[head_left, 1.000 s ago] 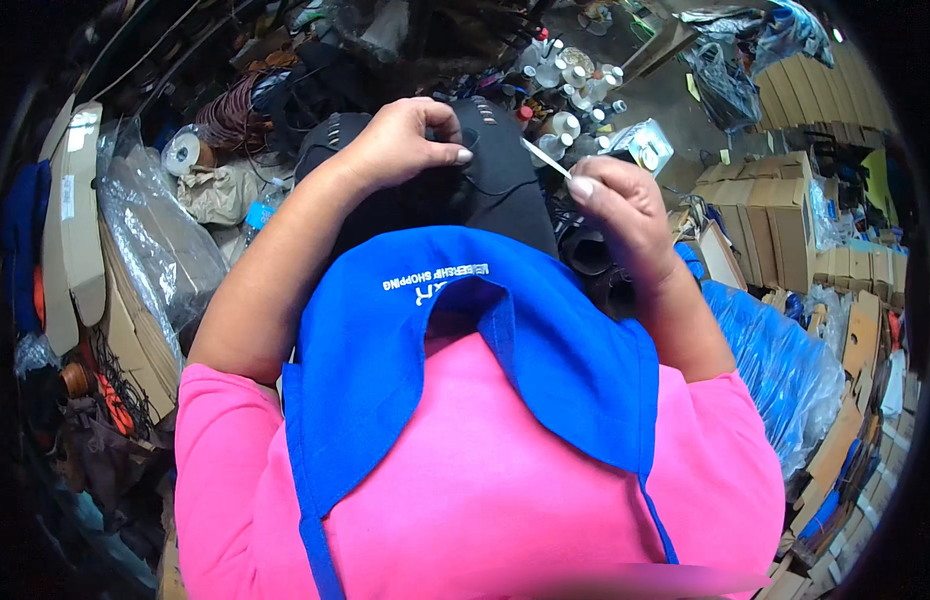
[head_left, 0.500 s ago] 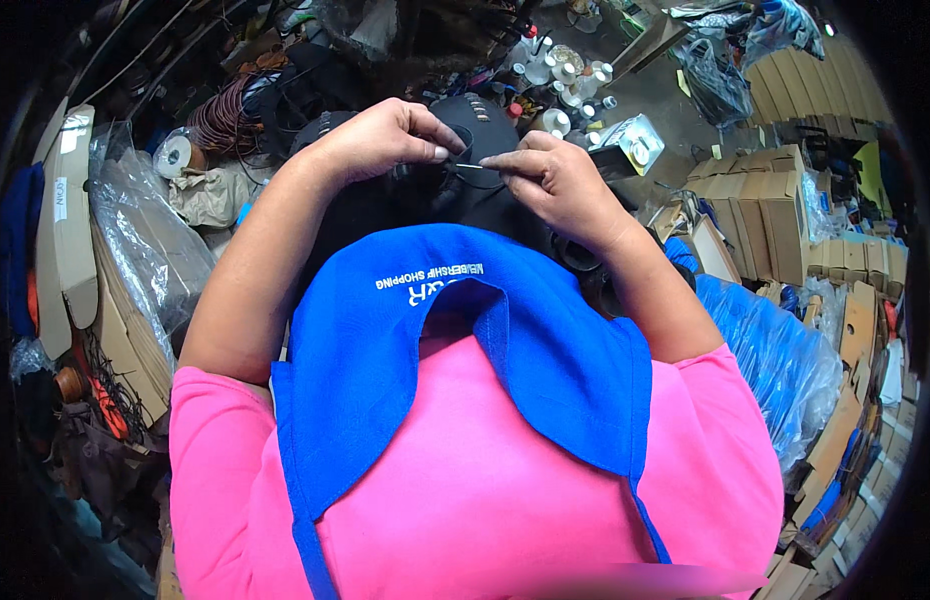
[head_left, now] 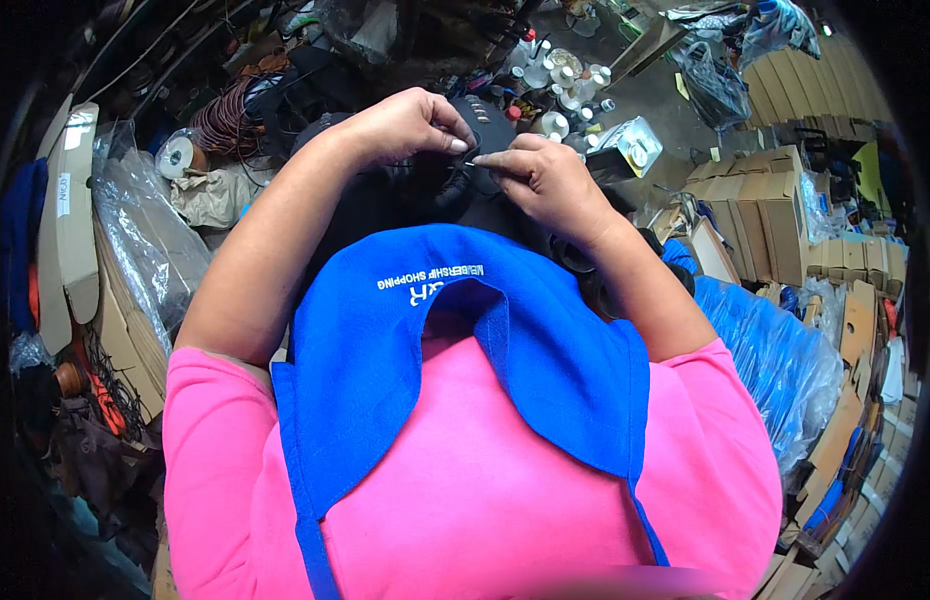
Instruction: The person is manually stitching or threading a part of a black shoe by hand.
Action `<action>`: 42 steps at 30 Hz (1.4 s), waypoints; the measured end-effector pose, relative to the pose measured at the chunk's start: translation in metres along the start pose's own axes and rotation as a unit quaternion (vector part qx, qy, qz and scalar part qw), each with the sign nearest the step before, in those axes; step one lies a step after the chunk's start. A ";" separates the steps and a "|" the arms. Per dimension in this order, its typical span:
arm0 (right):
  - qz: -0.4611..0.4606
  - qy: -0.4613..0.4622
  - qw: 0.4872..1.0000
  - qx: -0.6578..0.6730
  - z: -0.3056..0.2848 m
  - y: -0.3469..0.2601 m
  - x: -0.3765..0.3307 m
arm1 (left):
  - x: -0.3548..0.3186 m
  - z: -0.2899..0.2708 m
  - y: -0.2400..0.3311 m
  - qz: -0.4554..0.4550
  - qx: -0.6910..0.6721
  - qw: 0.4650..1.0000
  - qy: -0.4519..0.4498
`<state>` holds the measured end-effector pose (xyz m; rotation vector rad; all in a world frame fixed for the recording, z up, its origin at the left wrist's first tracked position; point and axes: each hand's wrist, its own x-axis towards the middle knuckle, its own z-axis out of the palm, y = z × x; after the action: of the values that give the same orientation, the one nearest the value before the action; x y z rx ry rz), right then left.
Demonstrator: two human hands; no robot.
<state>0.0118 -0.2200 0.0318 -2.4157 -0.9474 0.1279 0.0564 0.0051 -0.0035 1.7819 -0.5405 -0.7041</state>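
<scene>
My left hand is closed in a pinch at the edge of a black piece of material above my lap. Its outline is hard to make out against my dark trousers. To its right, my right hand grips a thin needle-like metal tool between thumb and forefinger. Only a short bright end of the tool shows, near the left fingertips and against the black material. Most of the tool is hidden by my fingers.
Several bottles and a metal can stand on the floor ahead to the right. Cardboard boxes are stacked at right, beside a blue plastic-wrapped bundle. At left lie a thread spool and cardboard pieces.
My left hand has moved slightly right and up, its thumb nearer the right fingers. My right hand has shifted a little left, and less of the thin metal tool shows.
</scene>
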 end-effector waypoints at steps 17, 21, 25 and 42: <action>0.118 -0.057 0.925 0.356 0.023 0.026 0.014 | -0.006 0.002 -0.002 0.051 0.154 0.985 0.051; 0.028 -0.007 0.987 0.155 0.012 0.013 0.007 | -0.030 0.007 -0.008 0.095 0.210 0.948 0.219; 0.030 0.004 0.990 0.138 0.017 0.004 -0.005 | -0.068 0.025 0.005 0.091 0.266 0.913 0.296; 0.055 -0.073 0.976 0.199 0.009 0.024 0.004 | -0.067 0.055 -0.009 0.087 0.164 0.917 0.353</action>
<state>0.0270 -0.2281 0.0120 -2.1036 -0.7649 0.4948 -0.0300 0.0152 -0.0114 2.1028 -0.3181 0.1898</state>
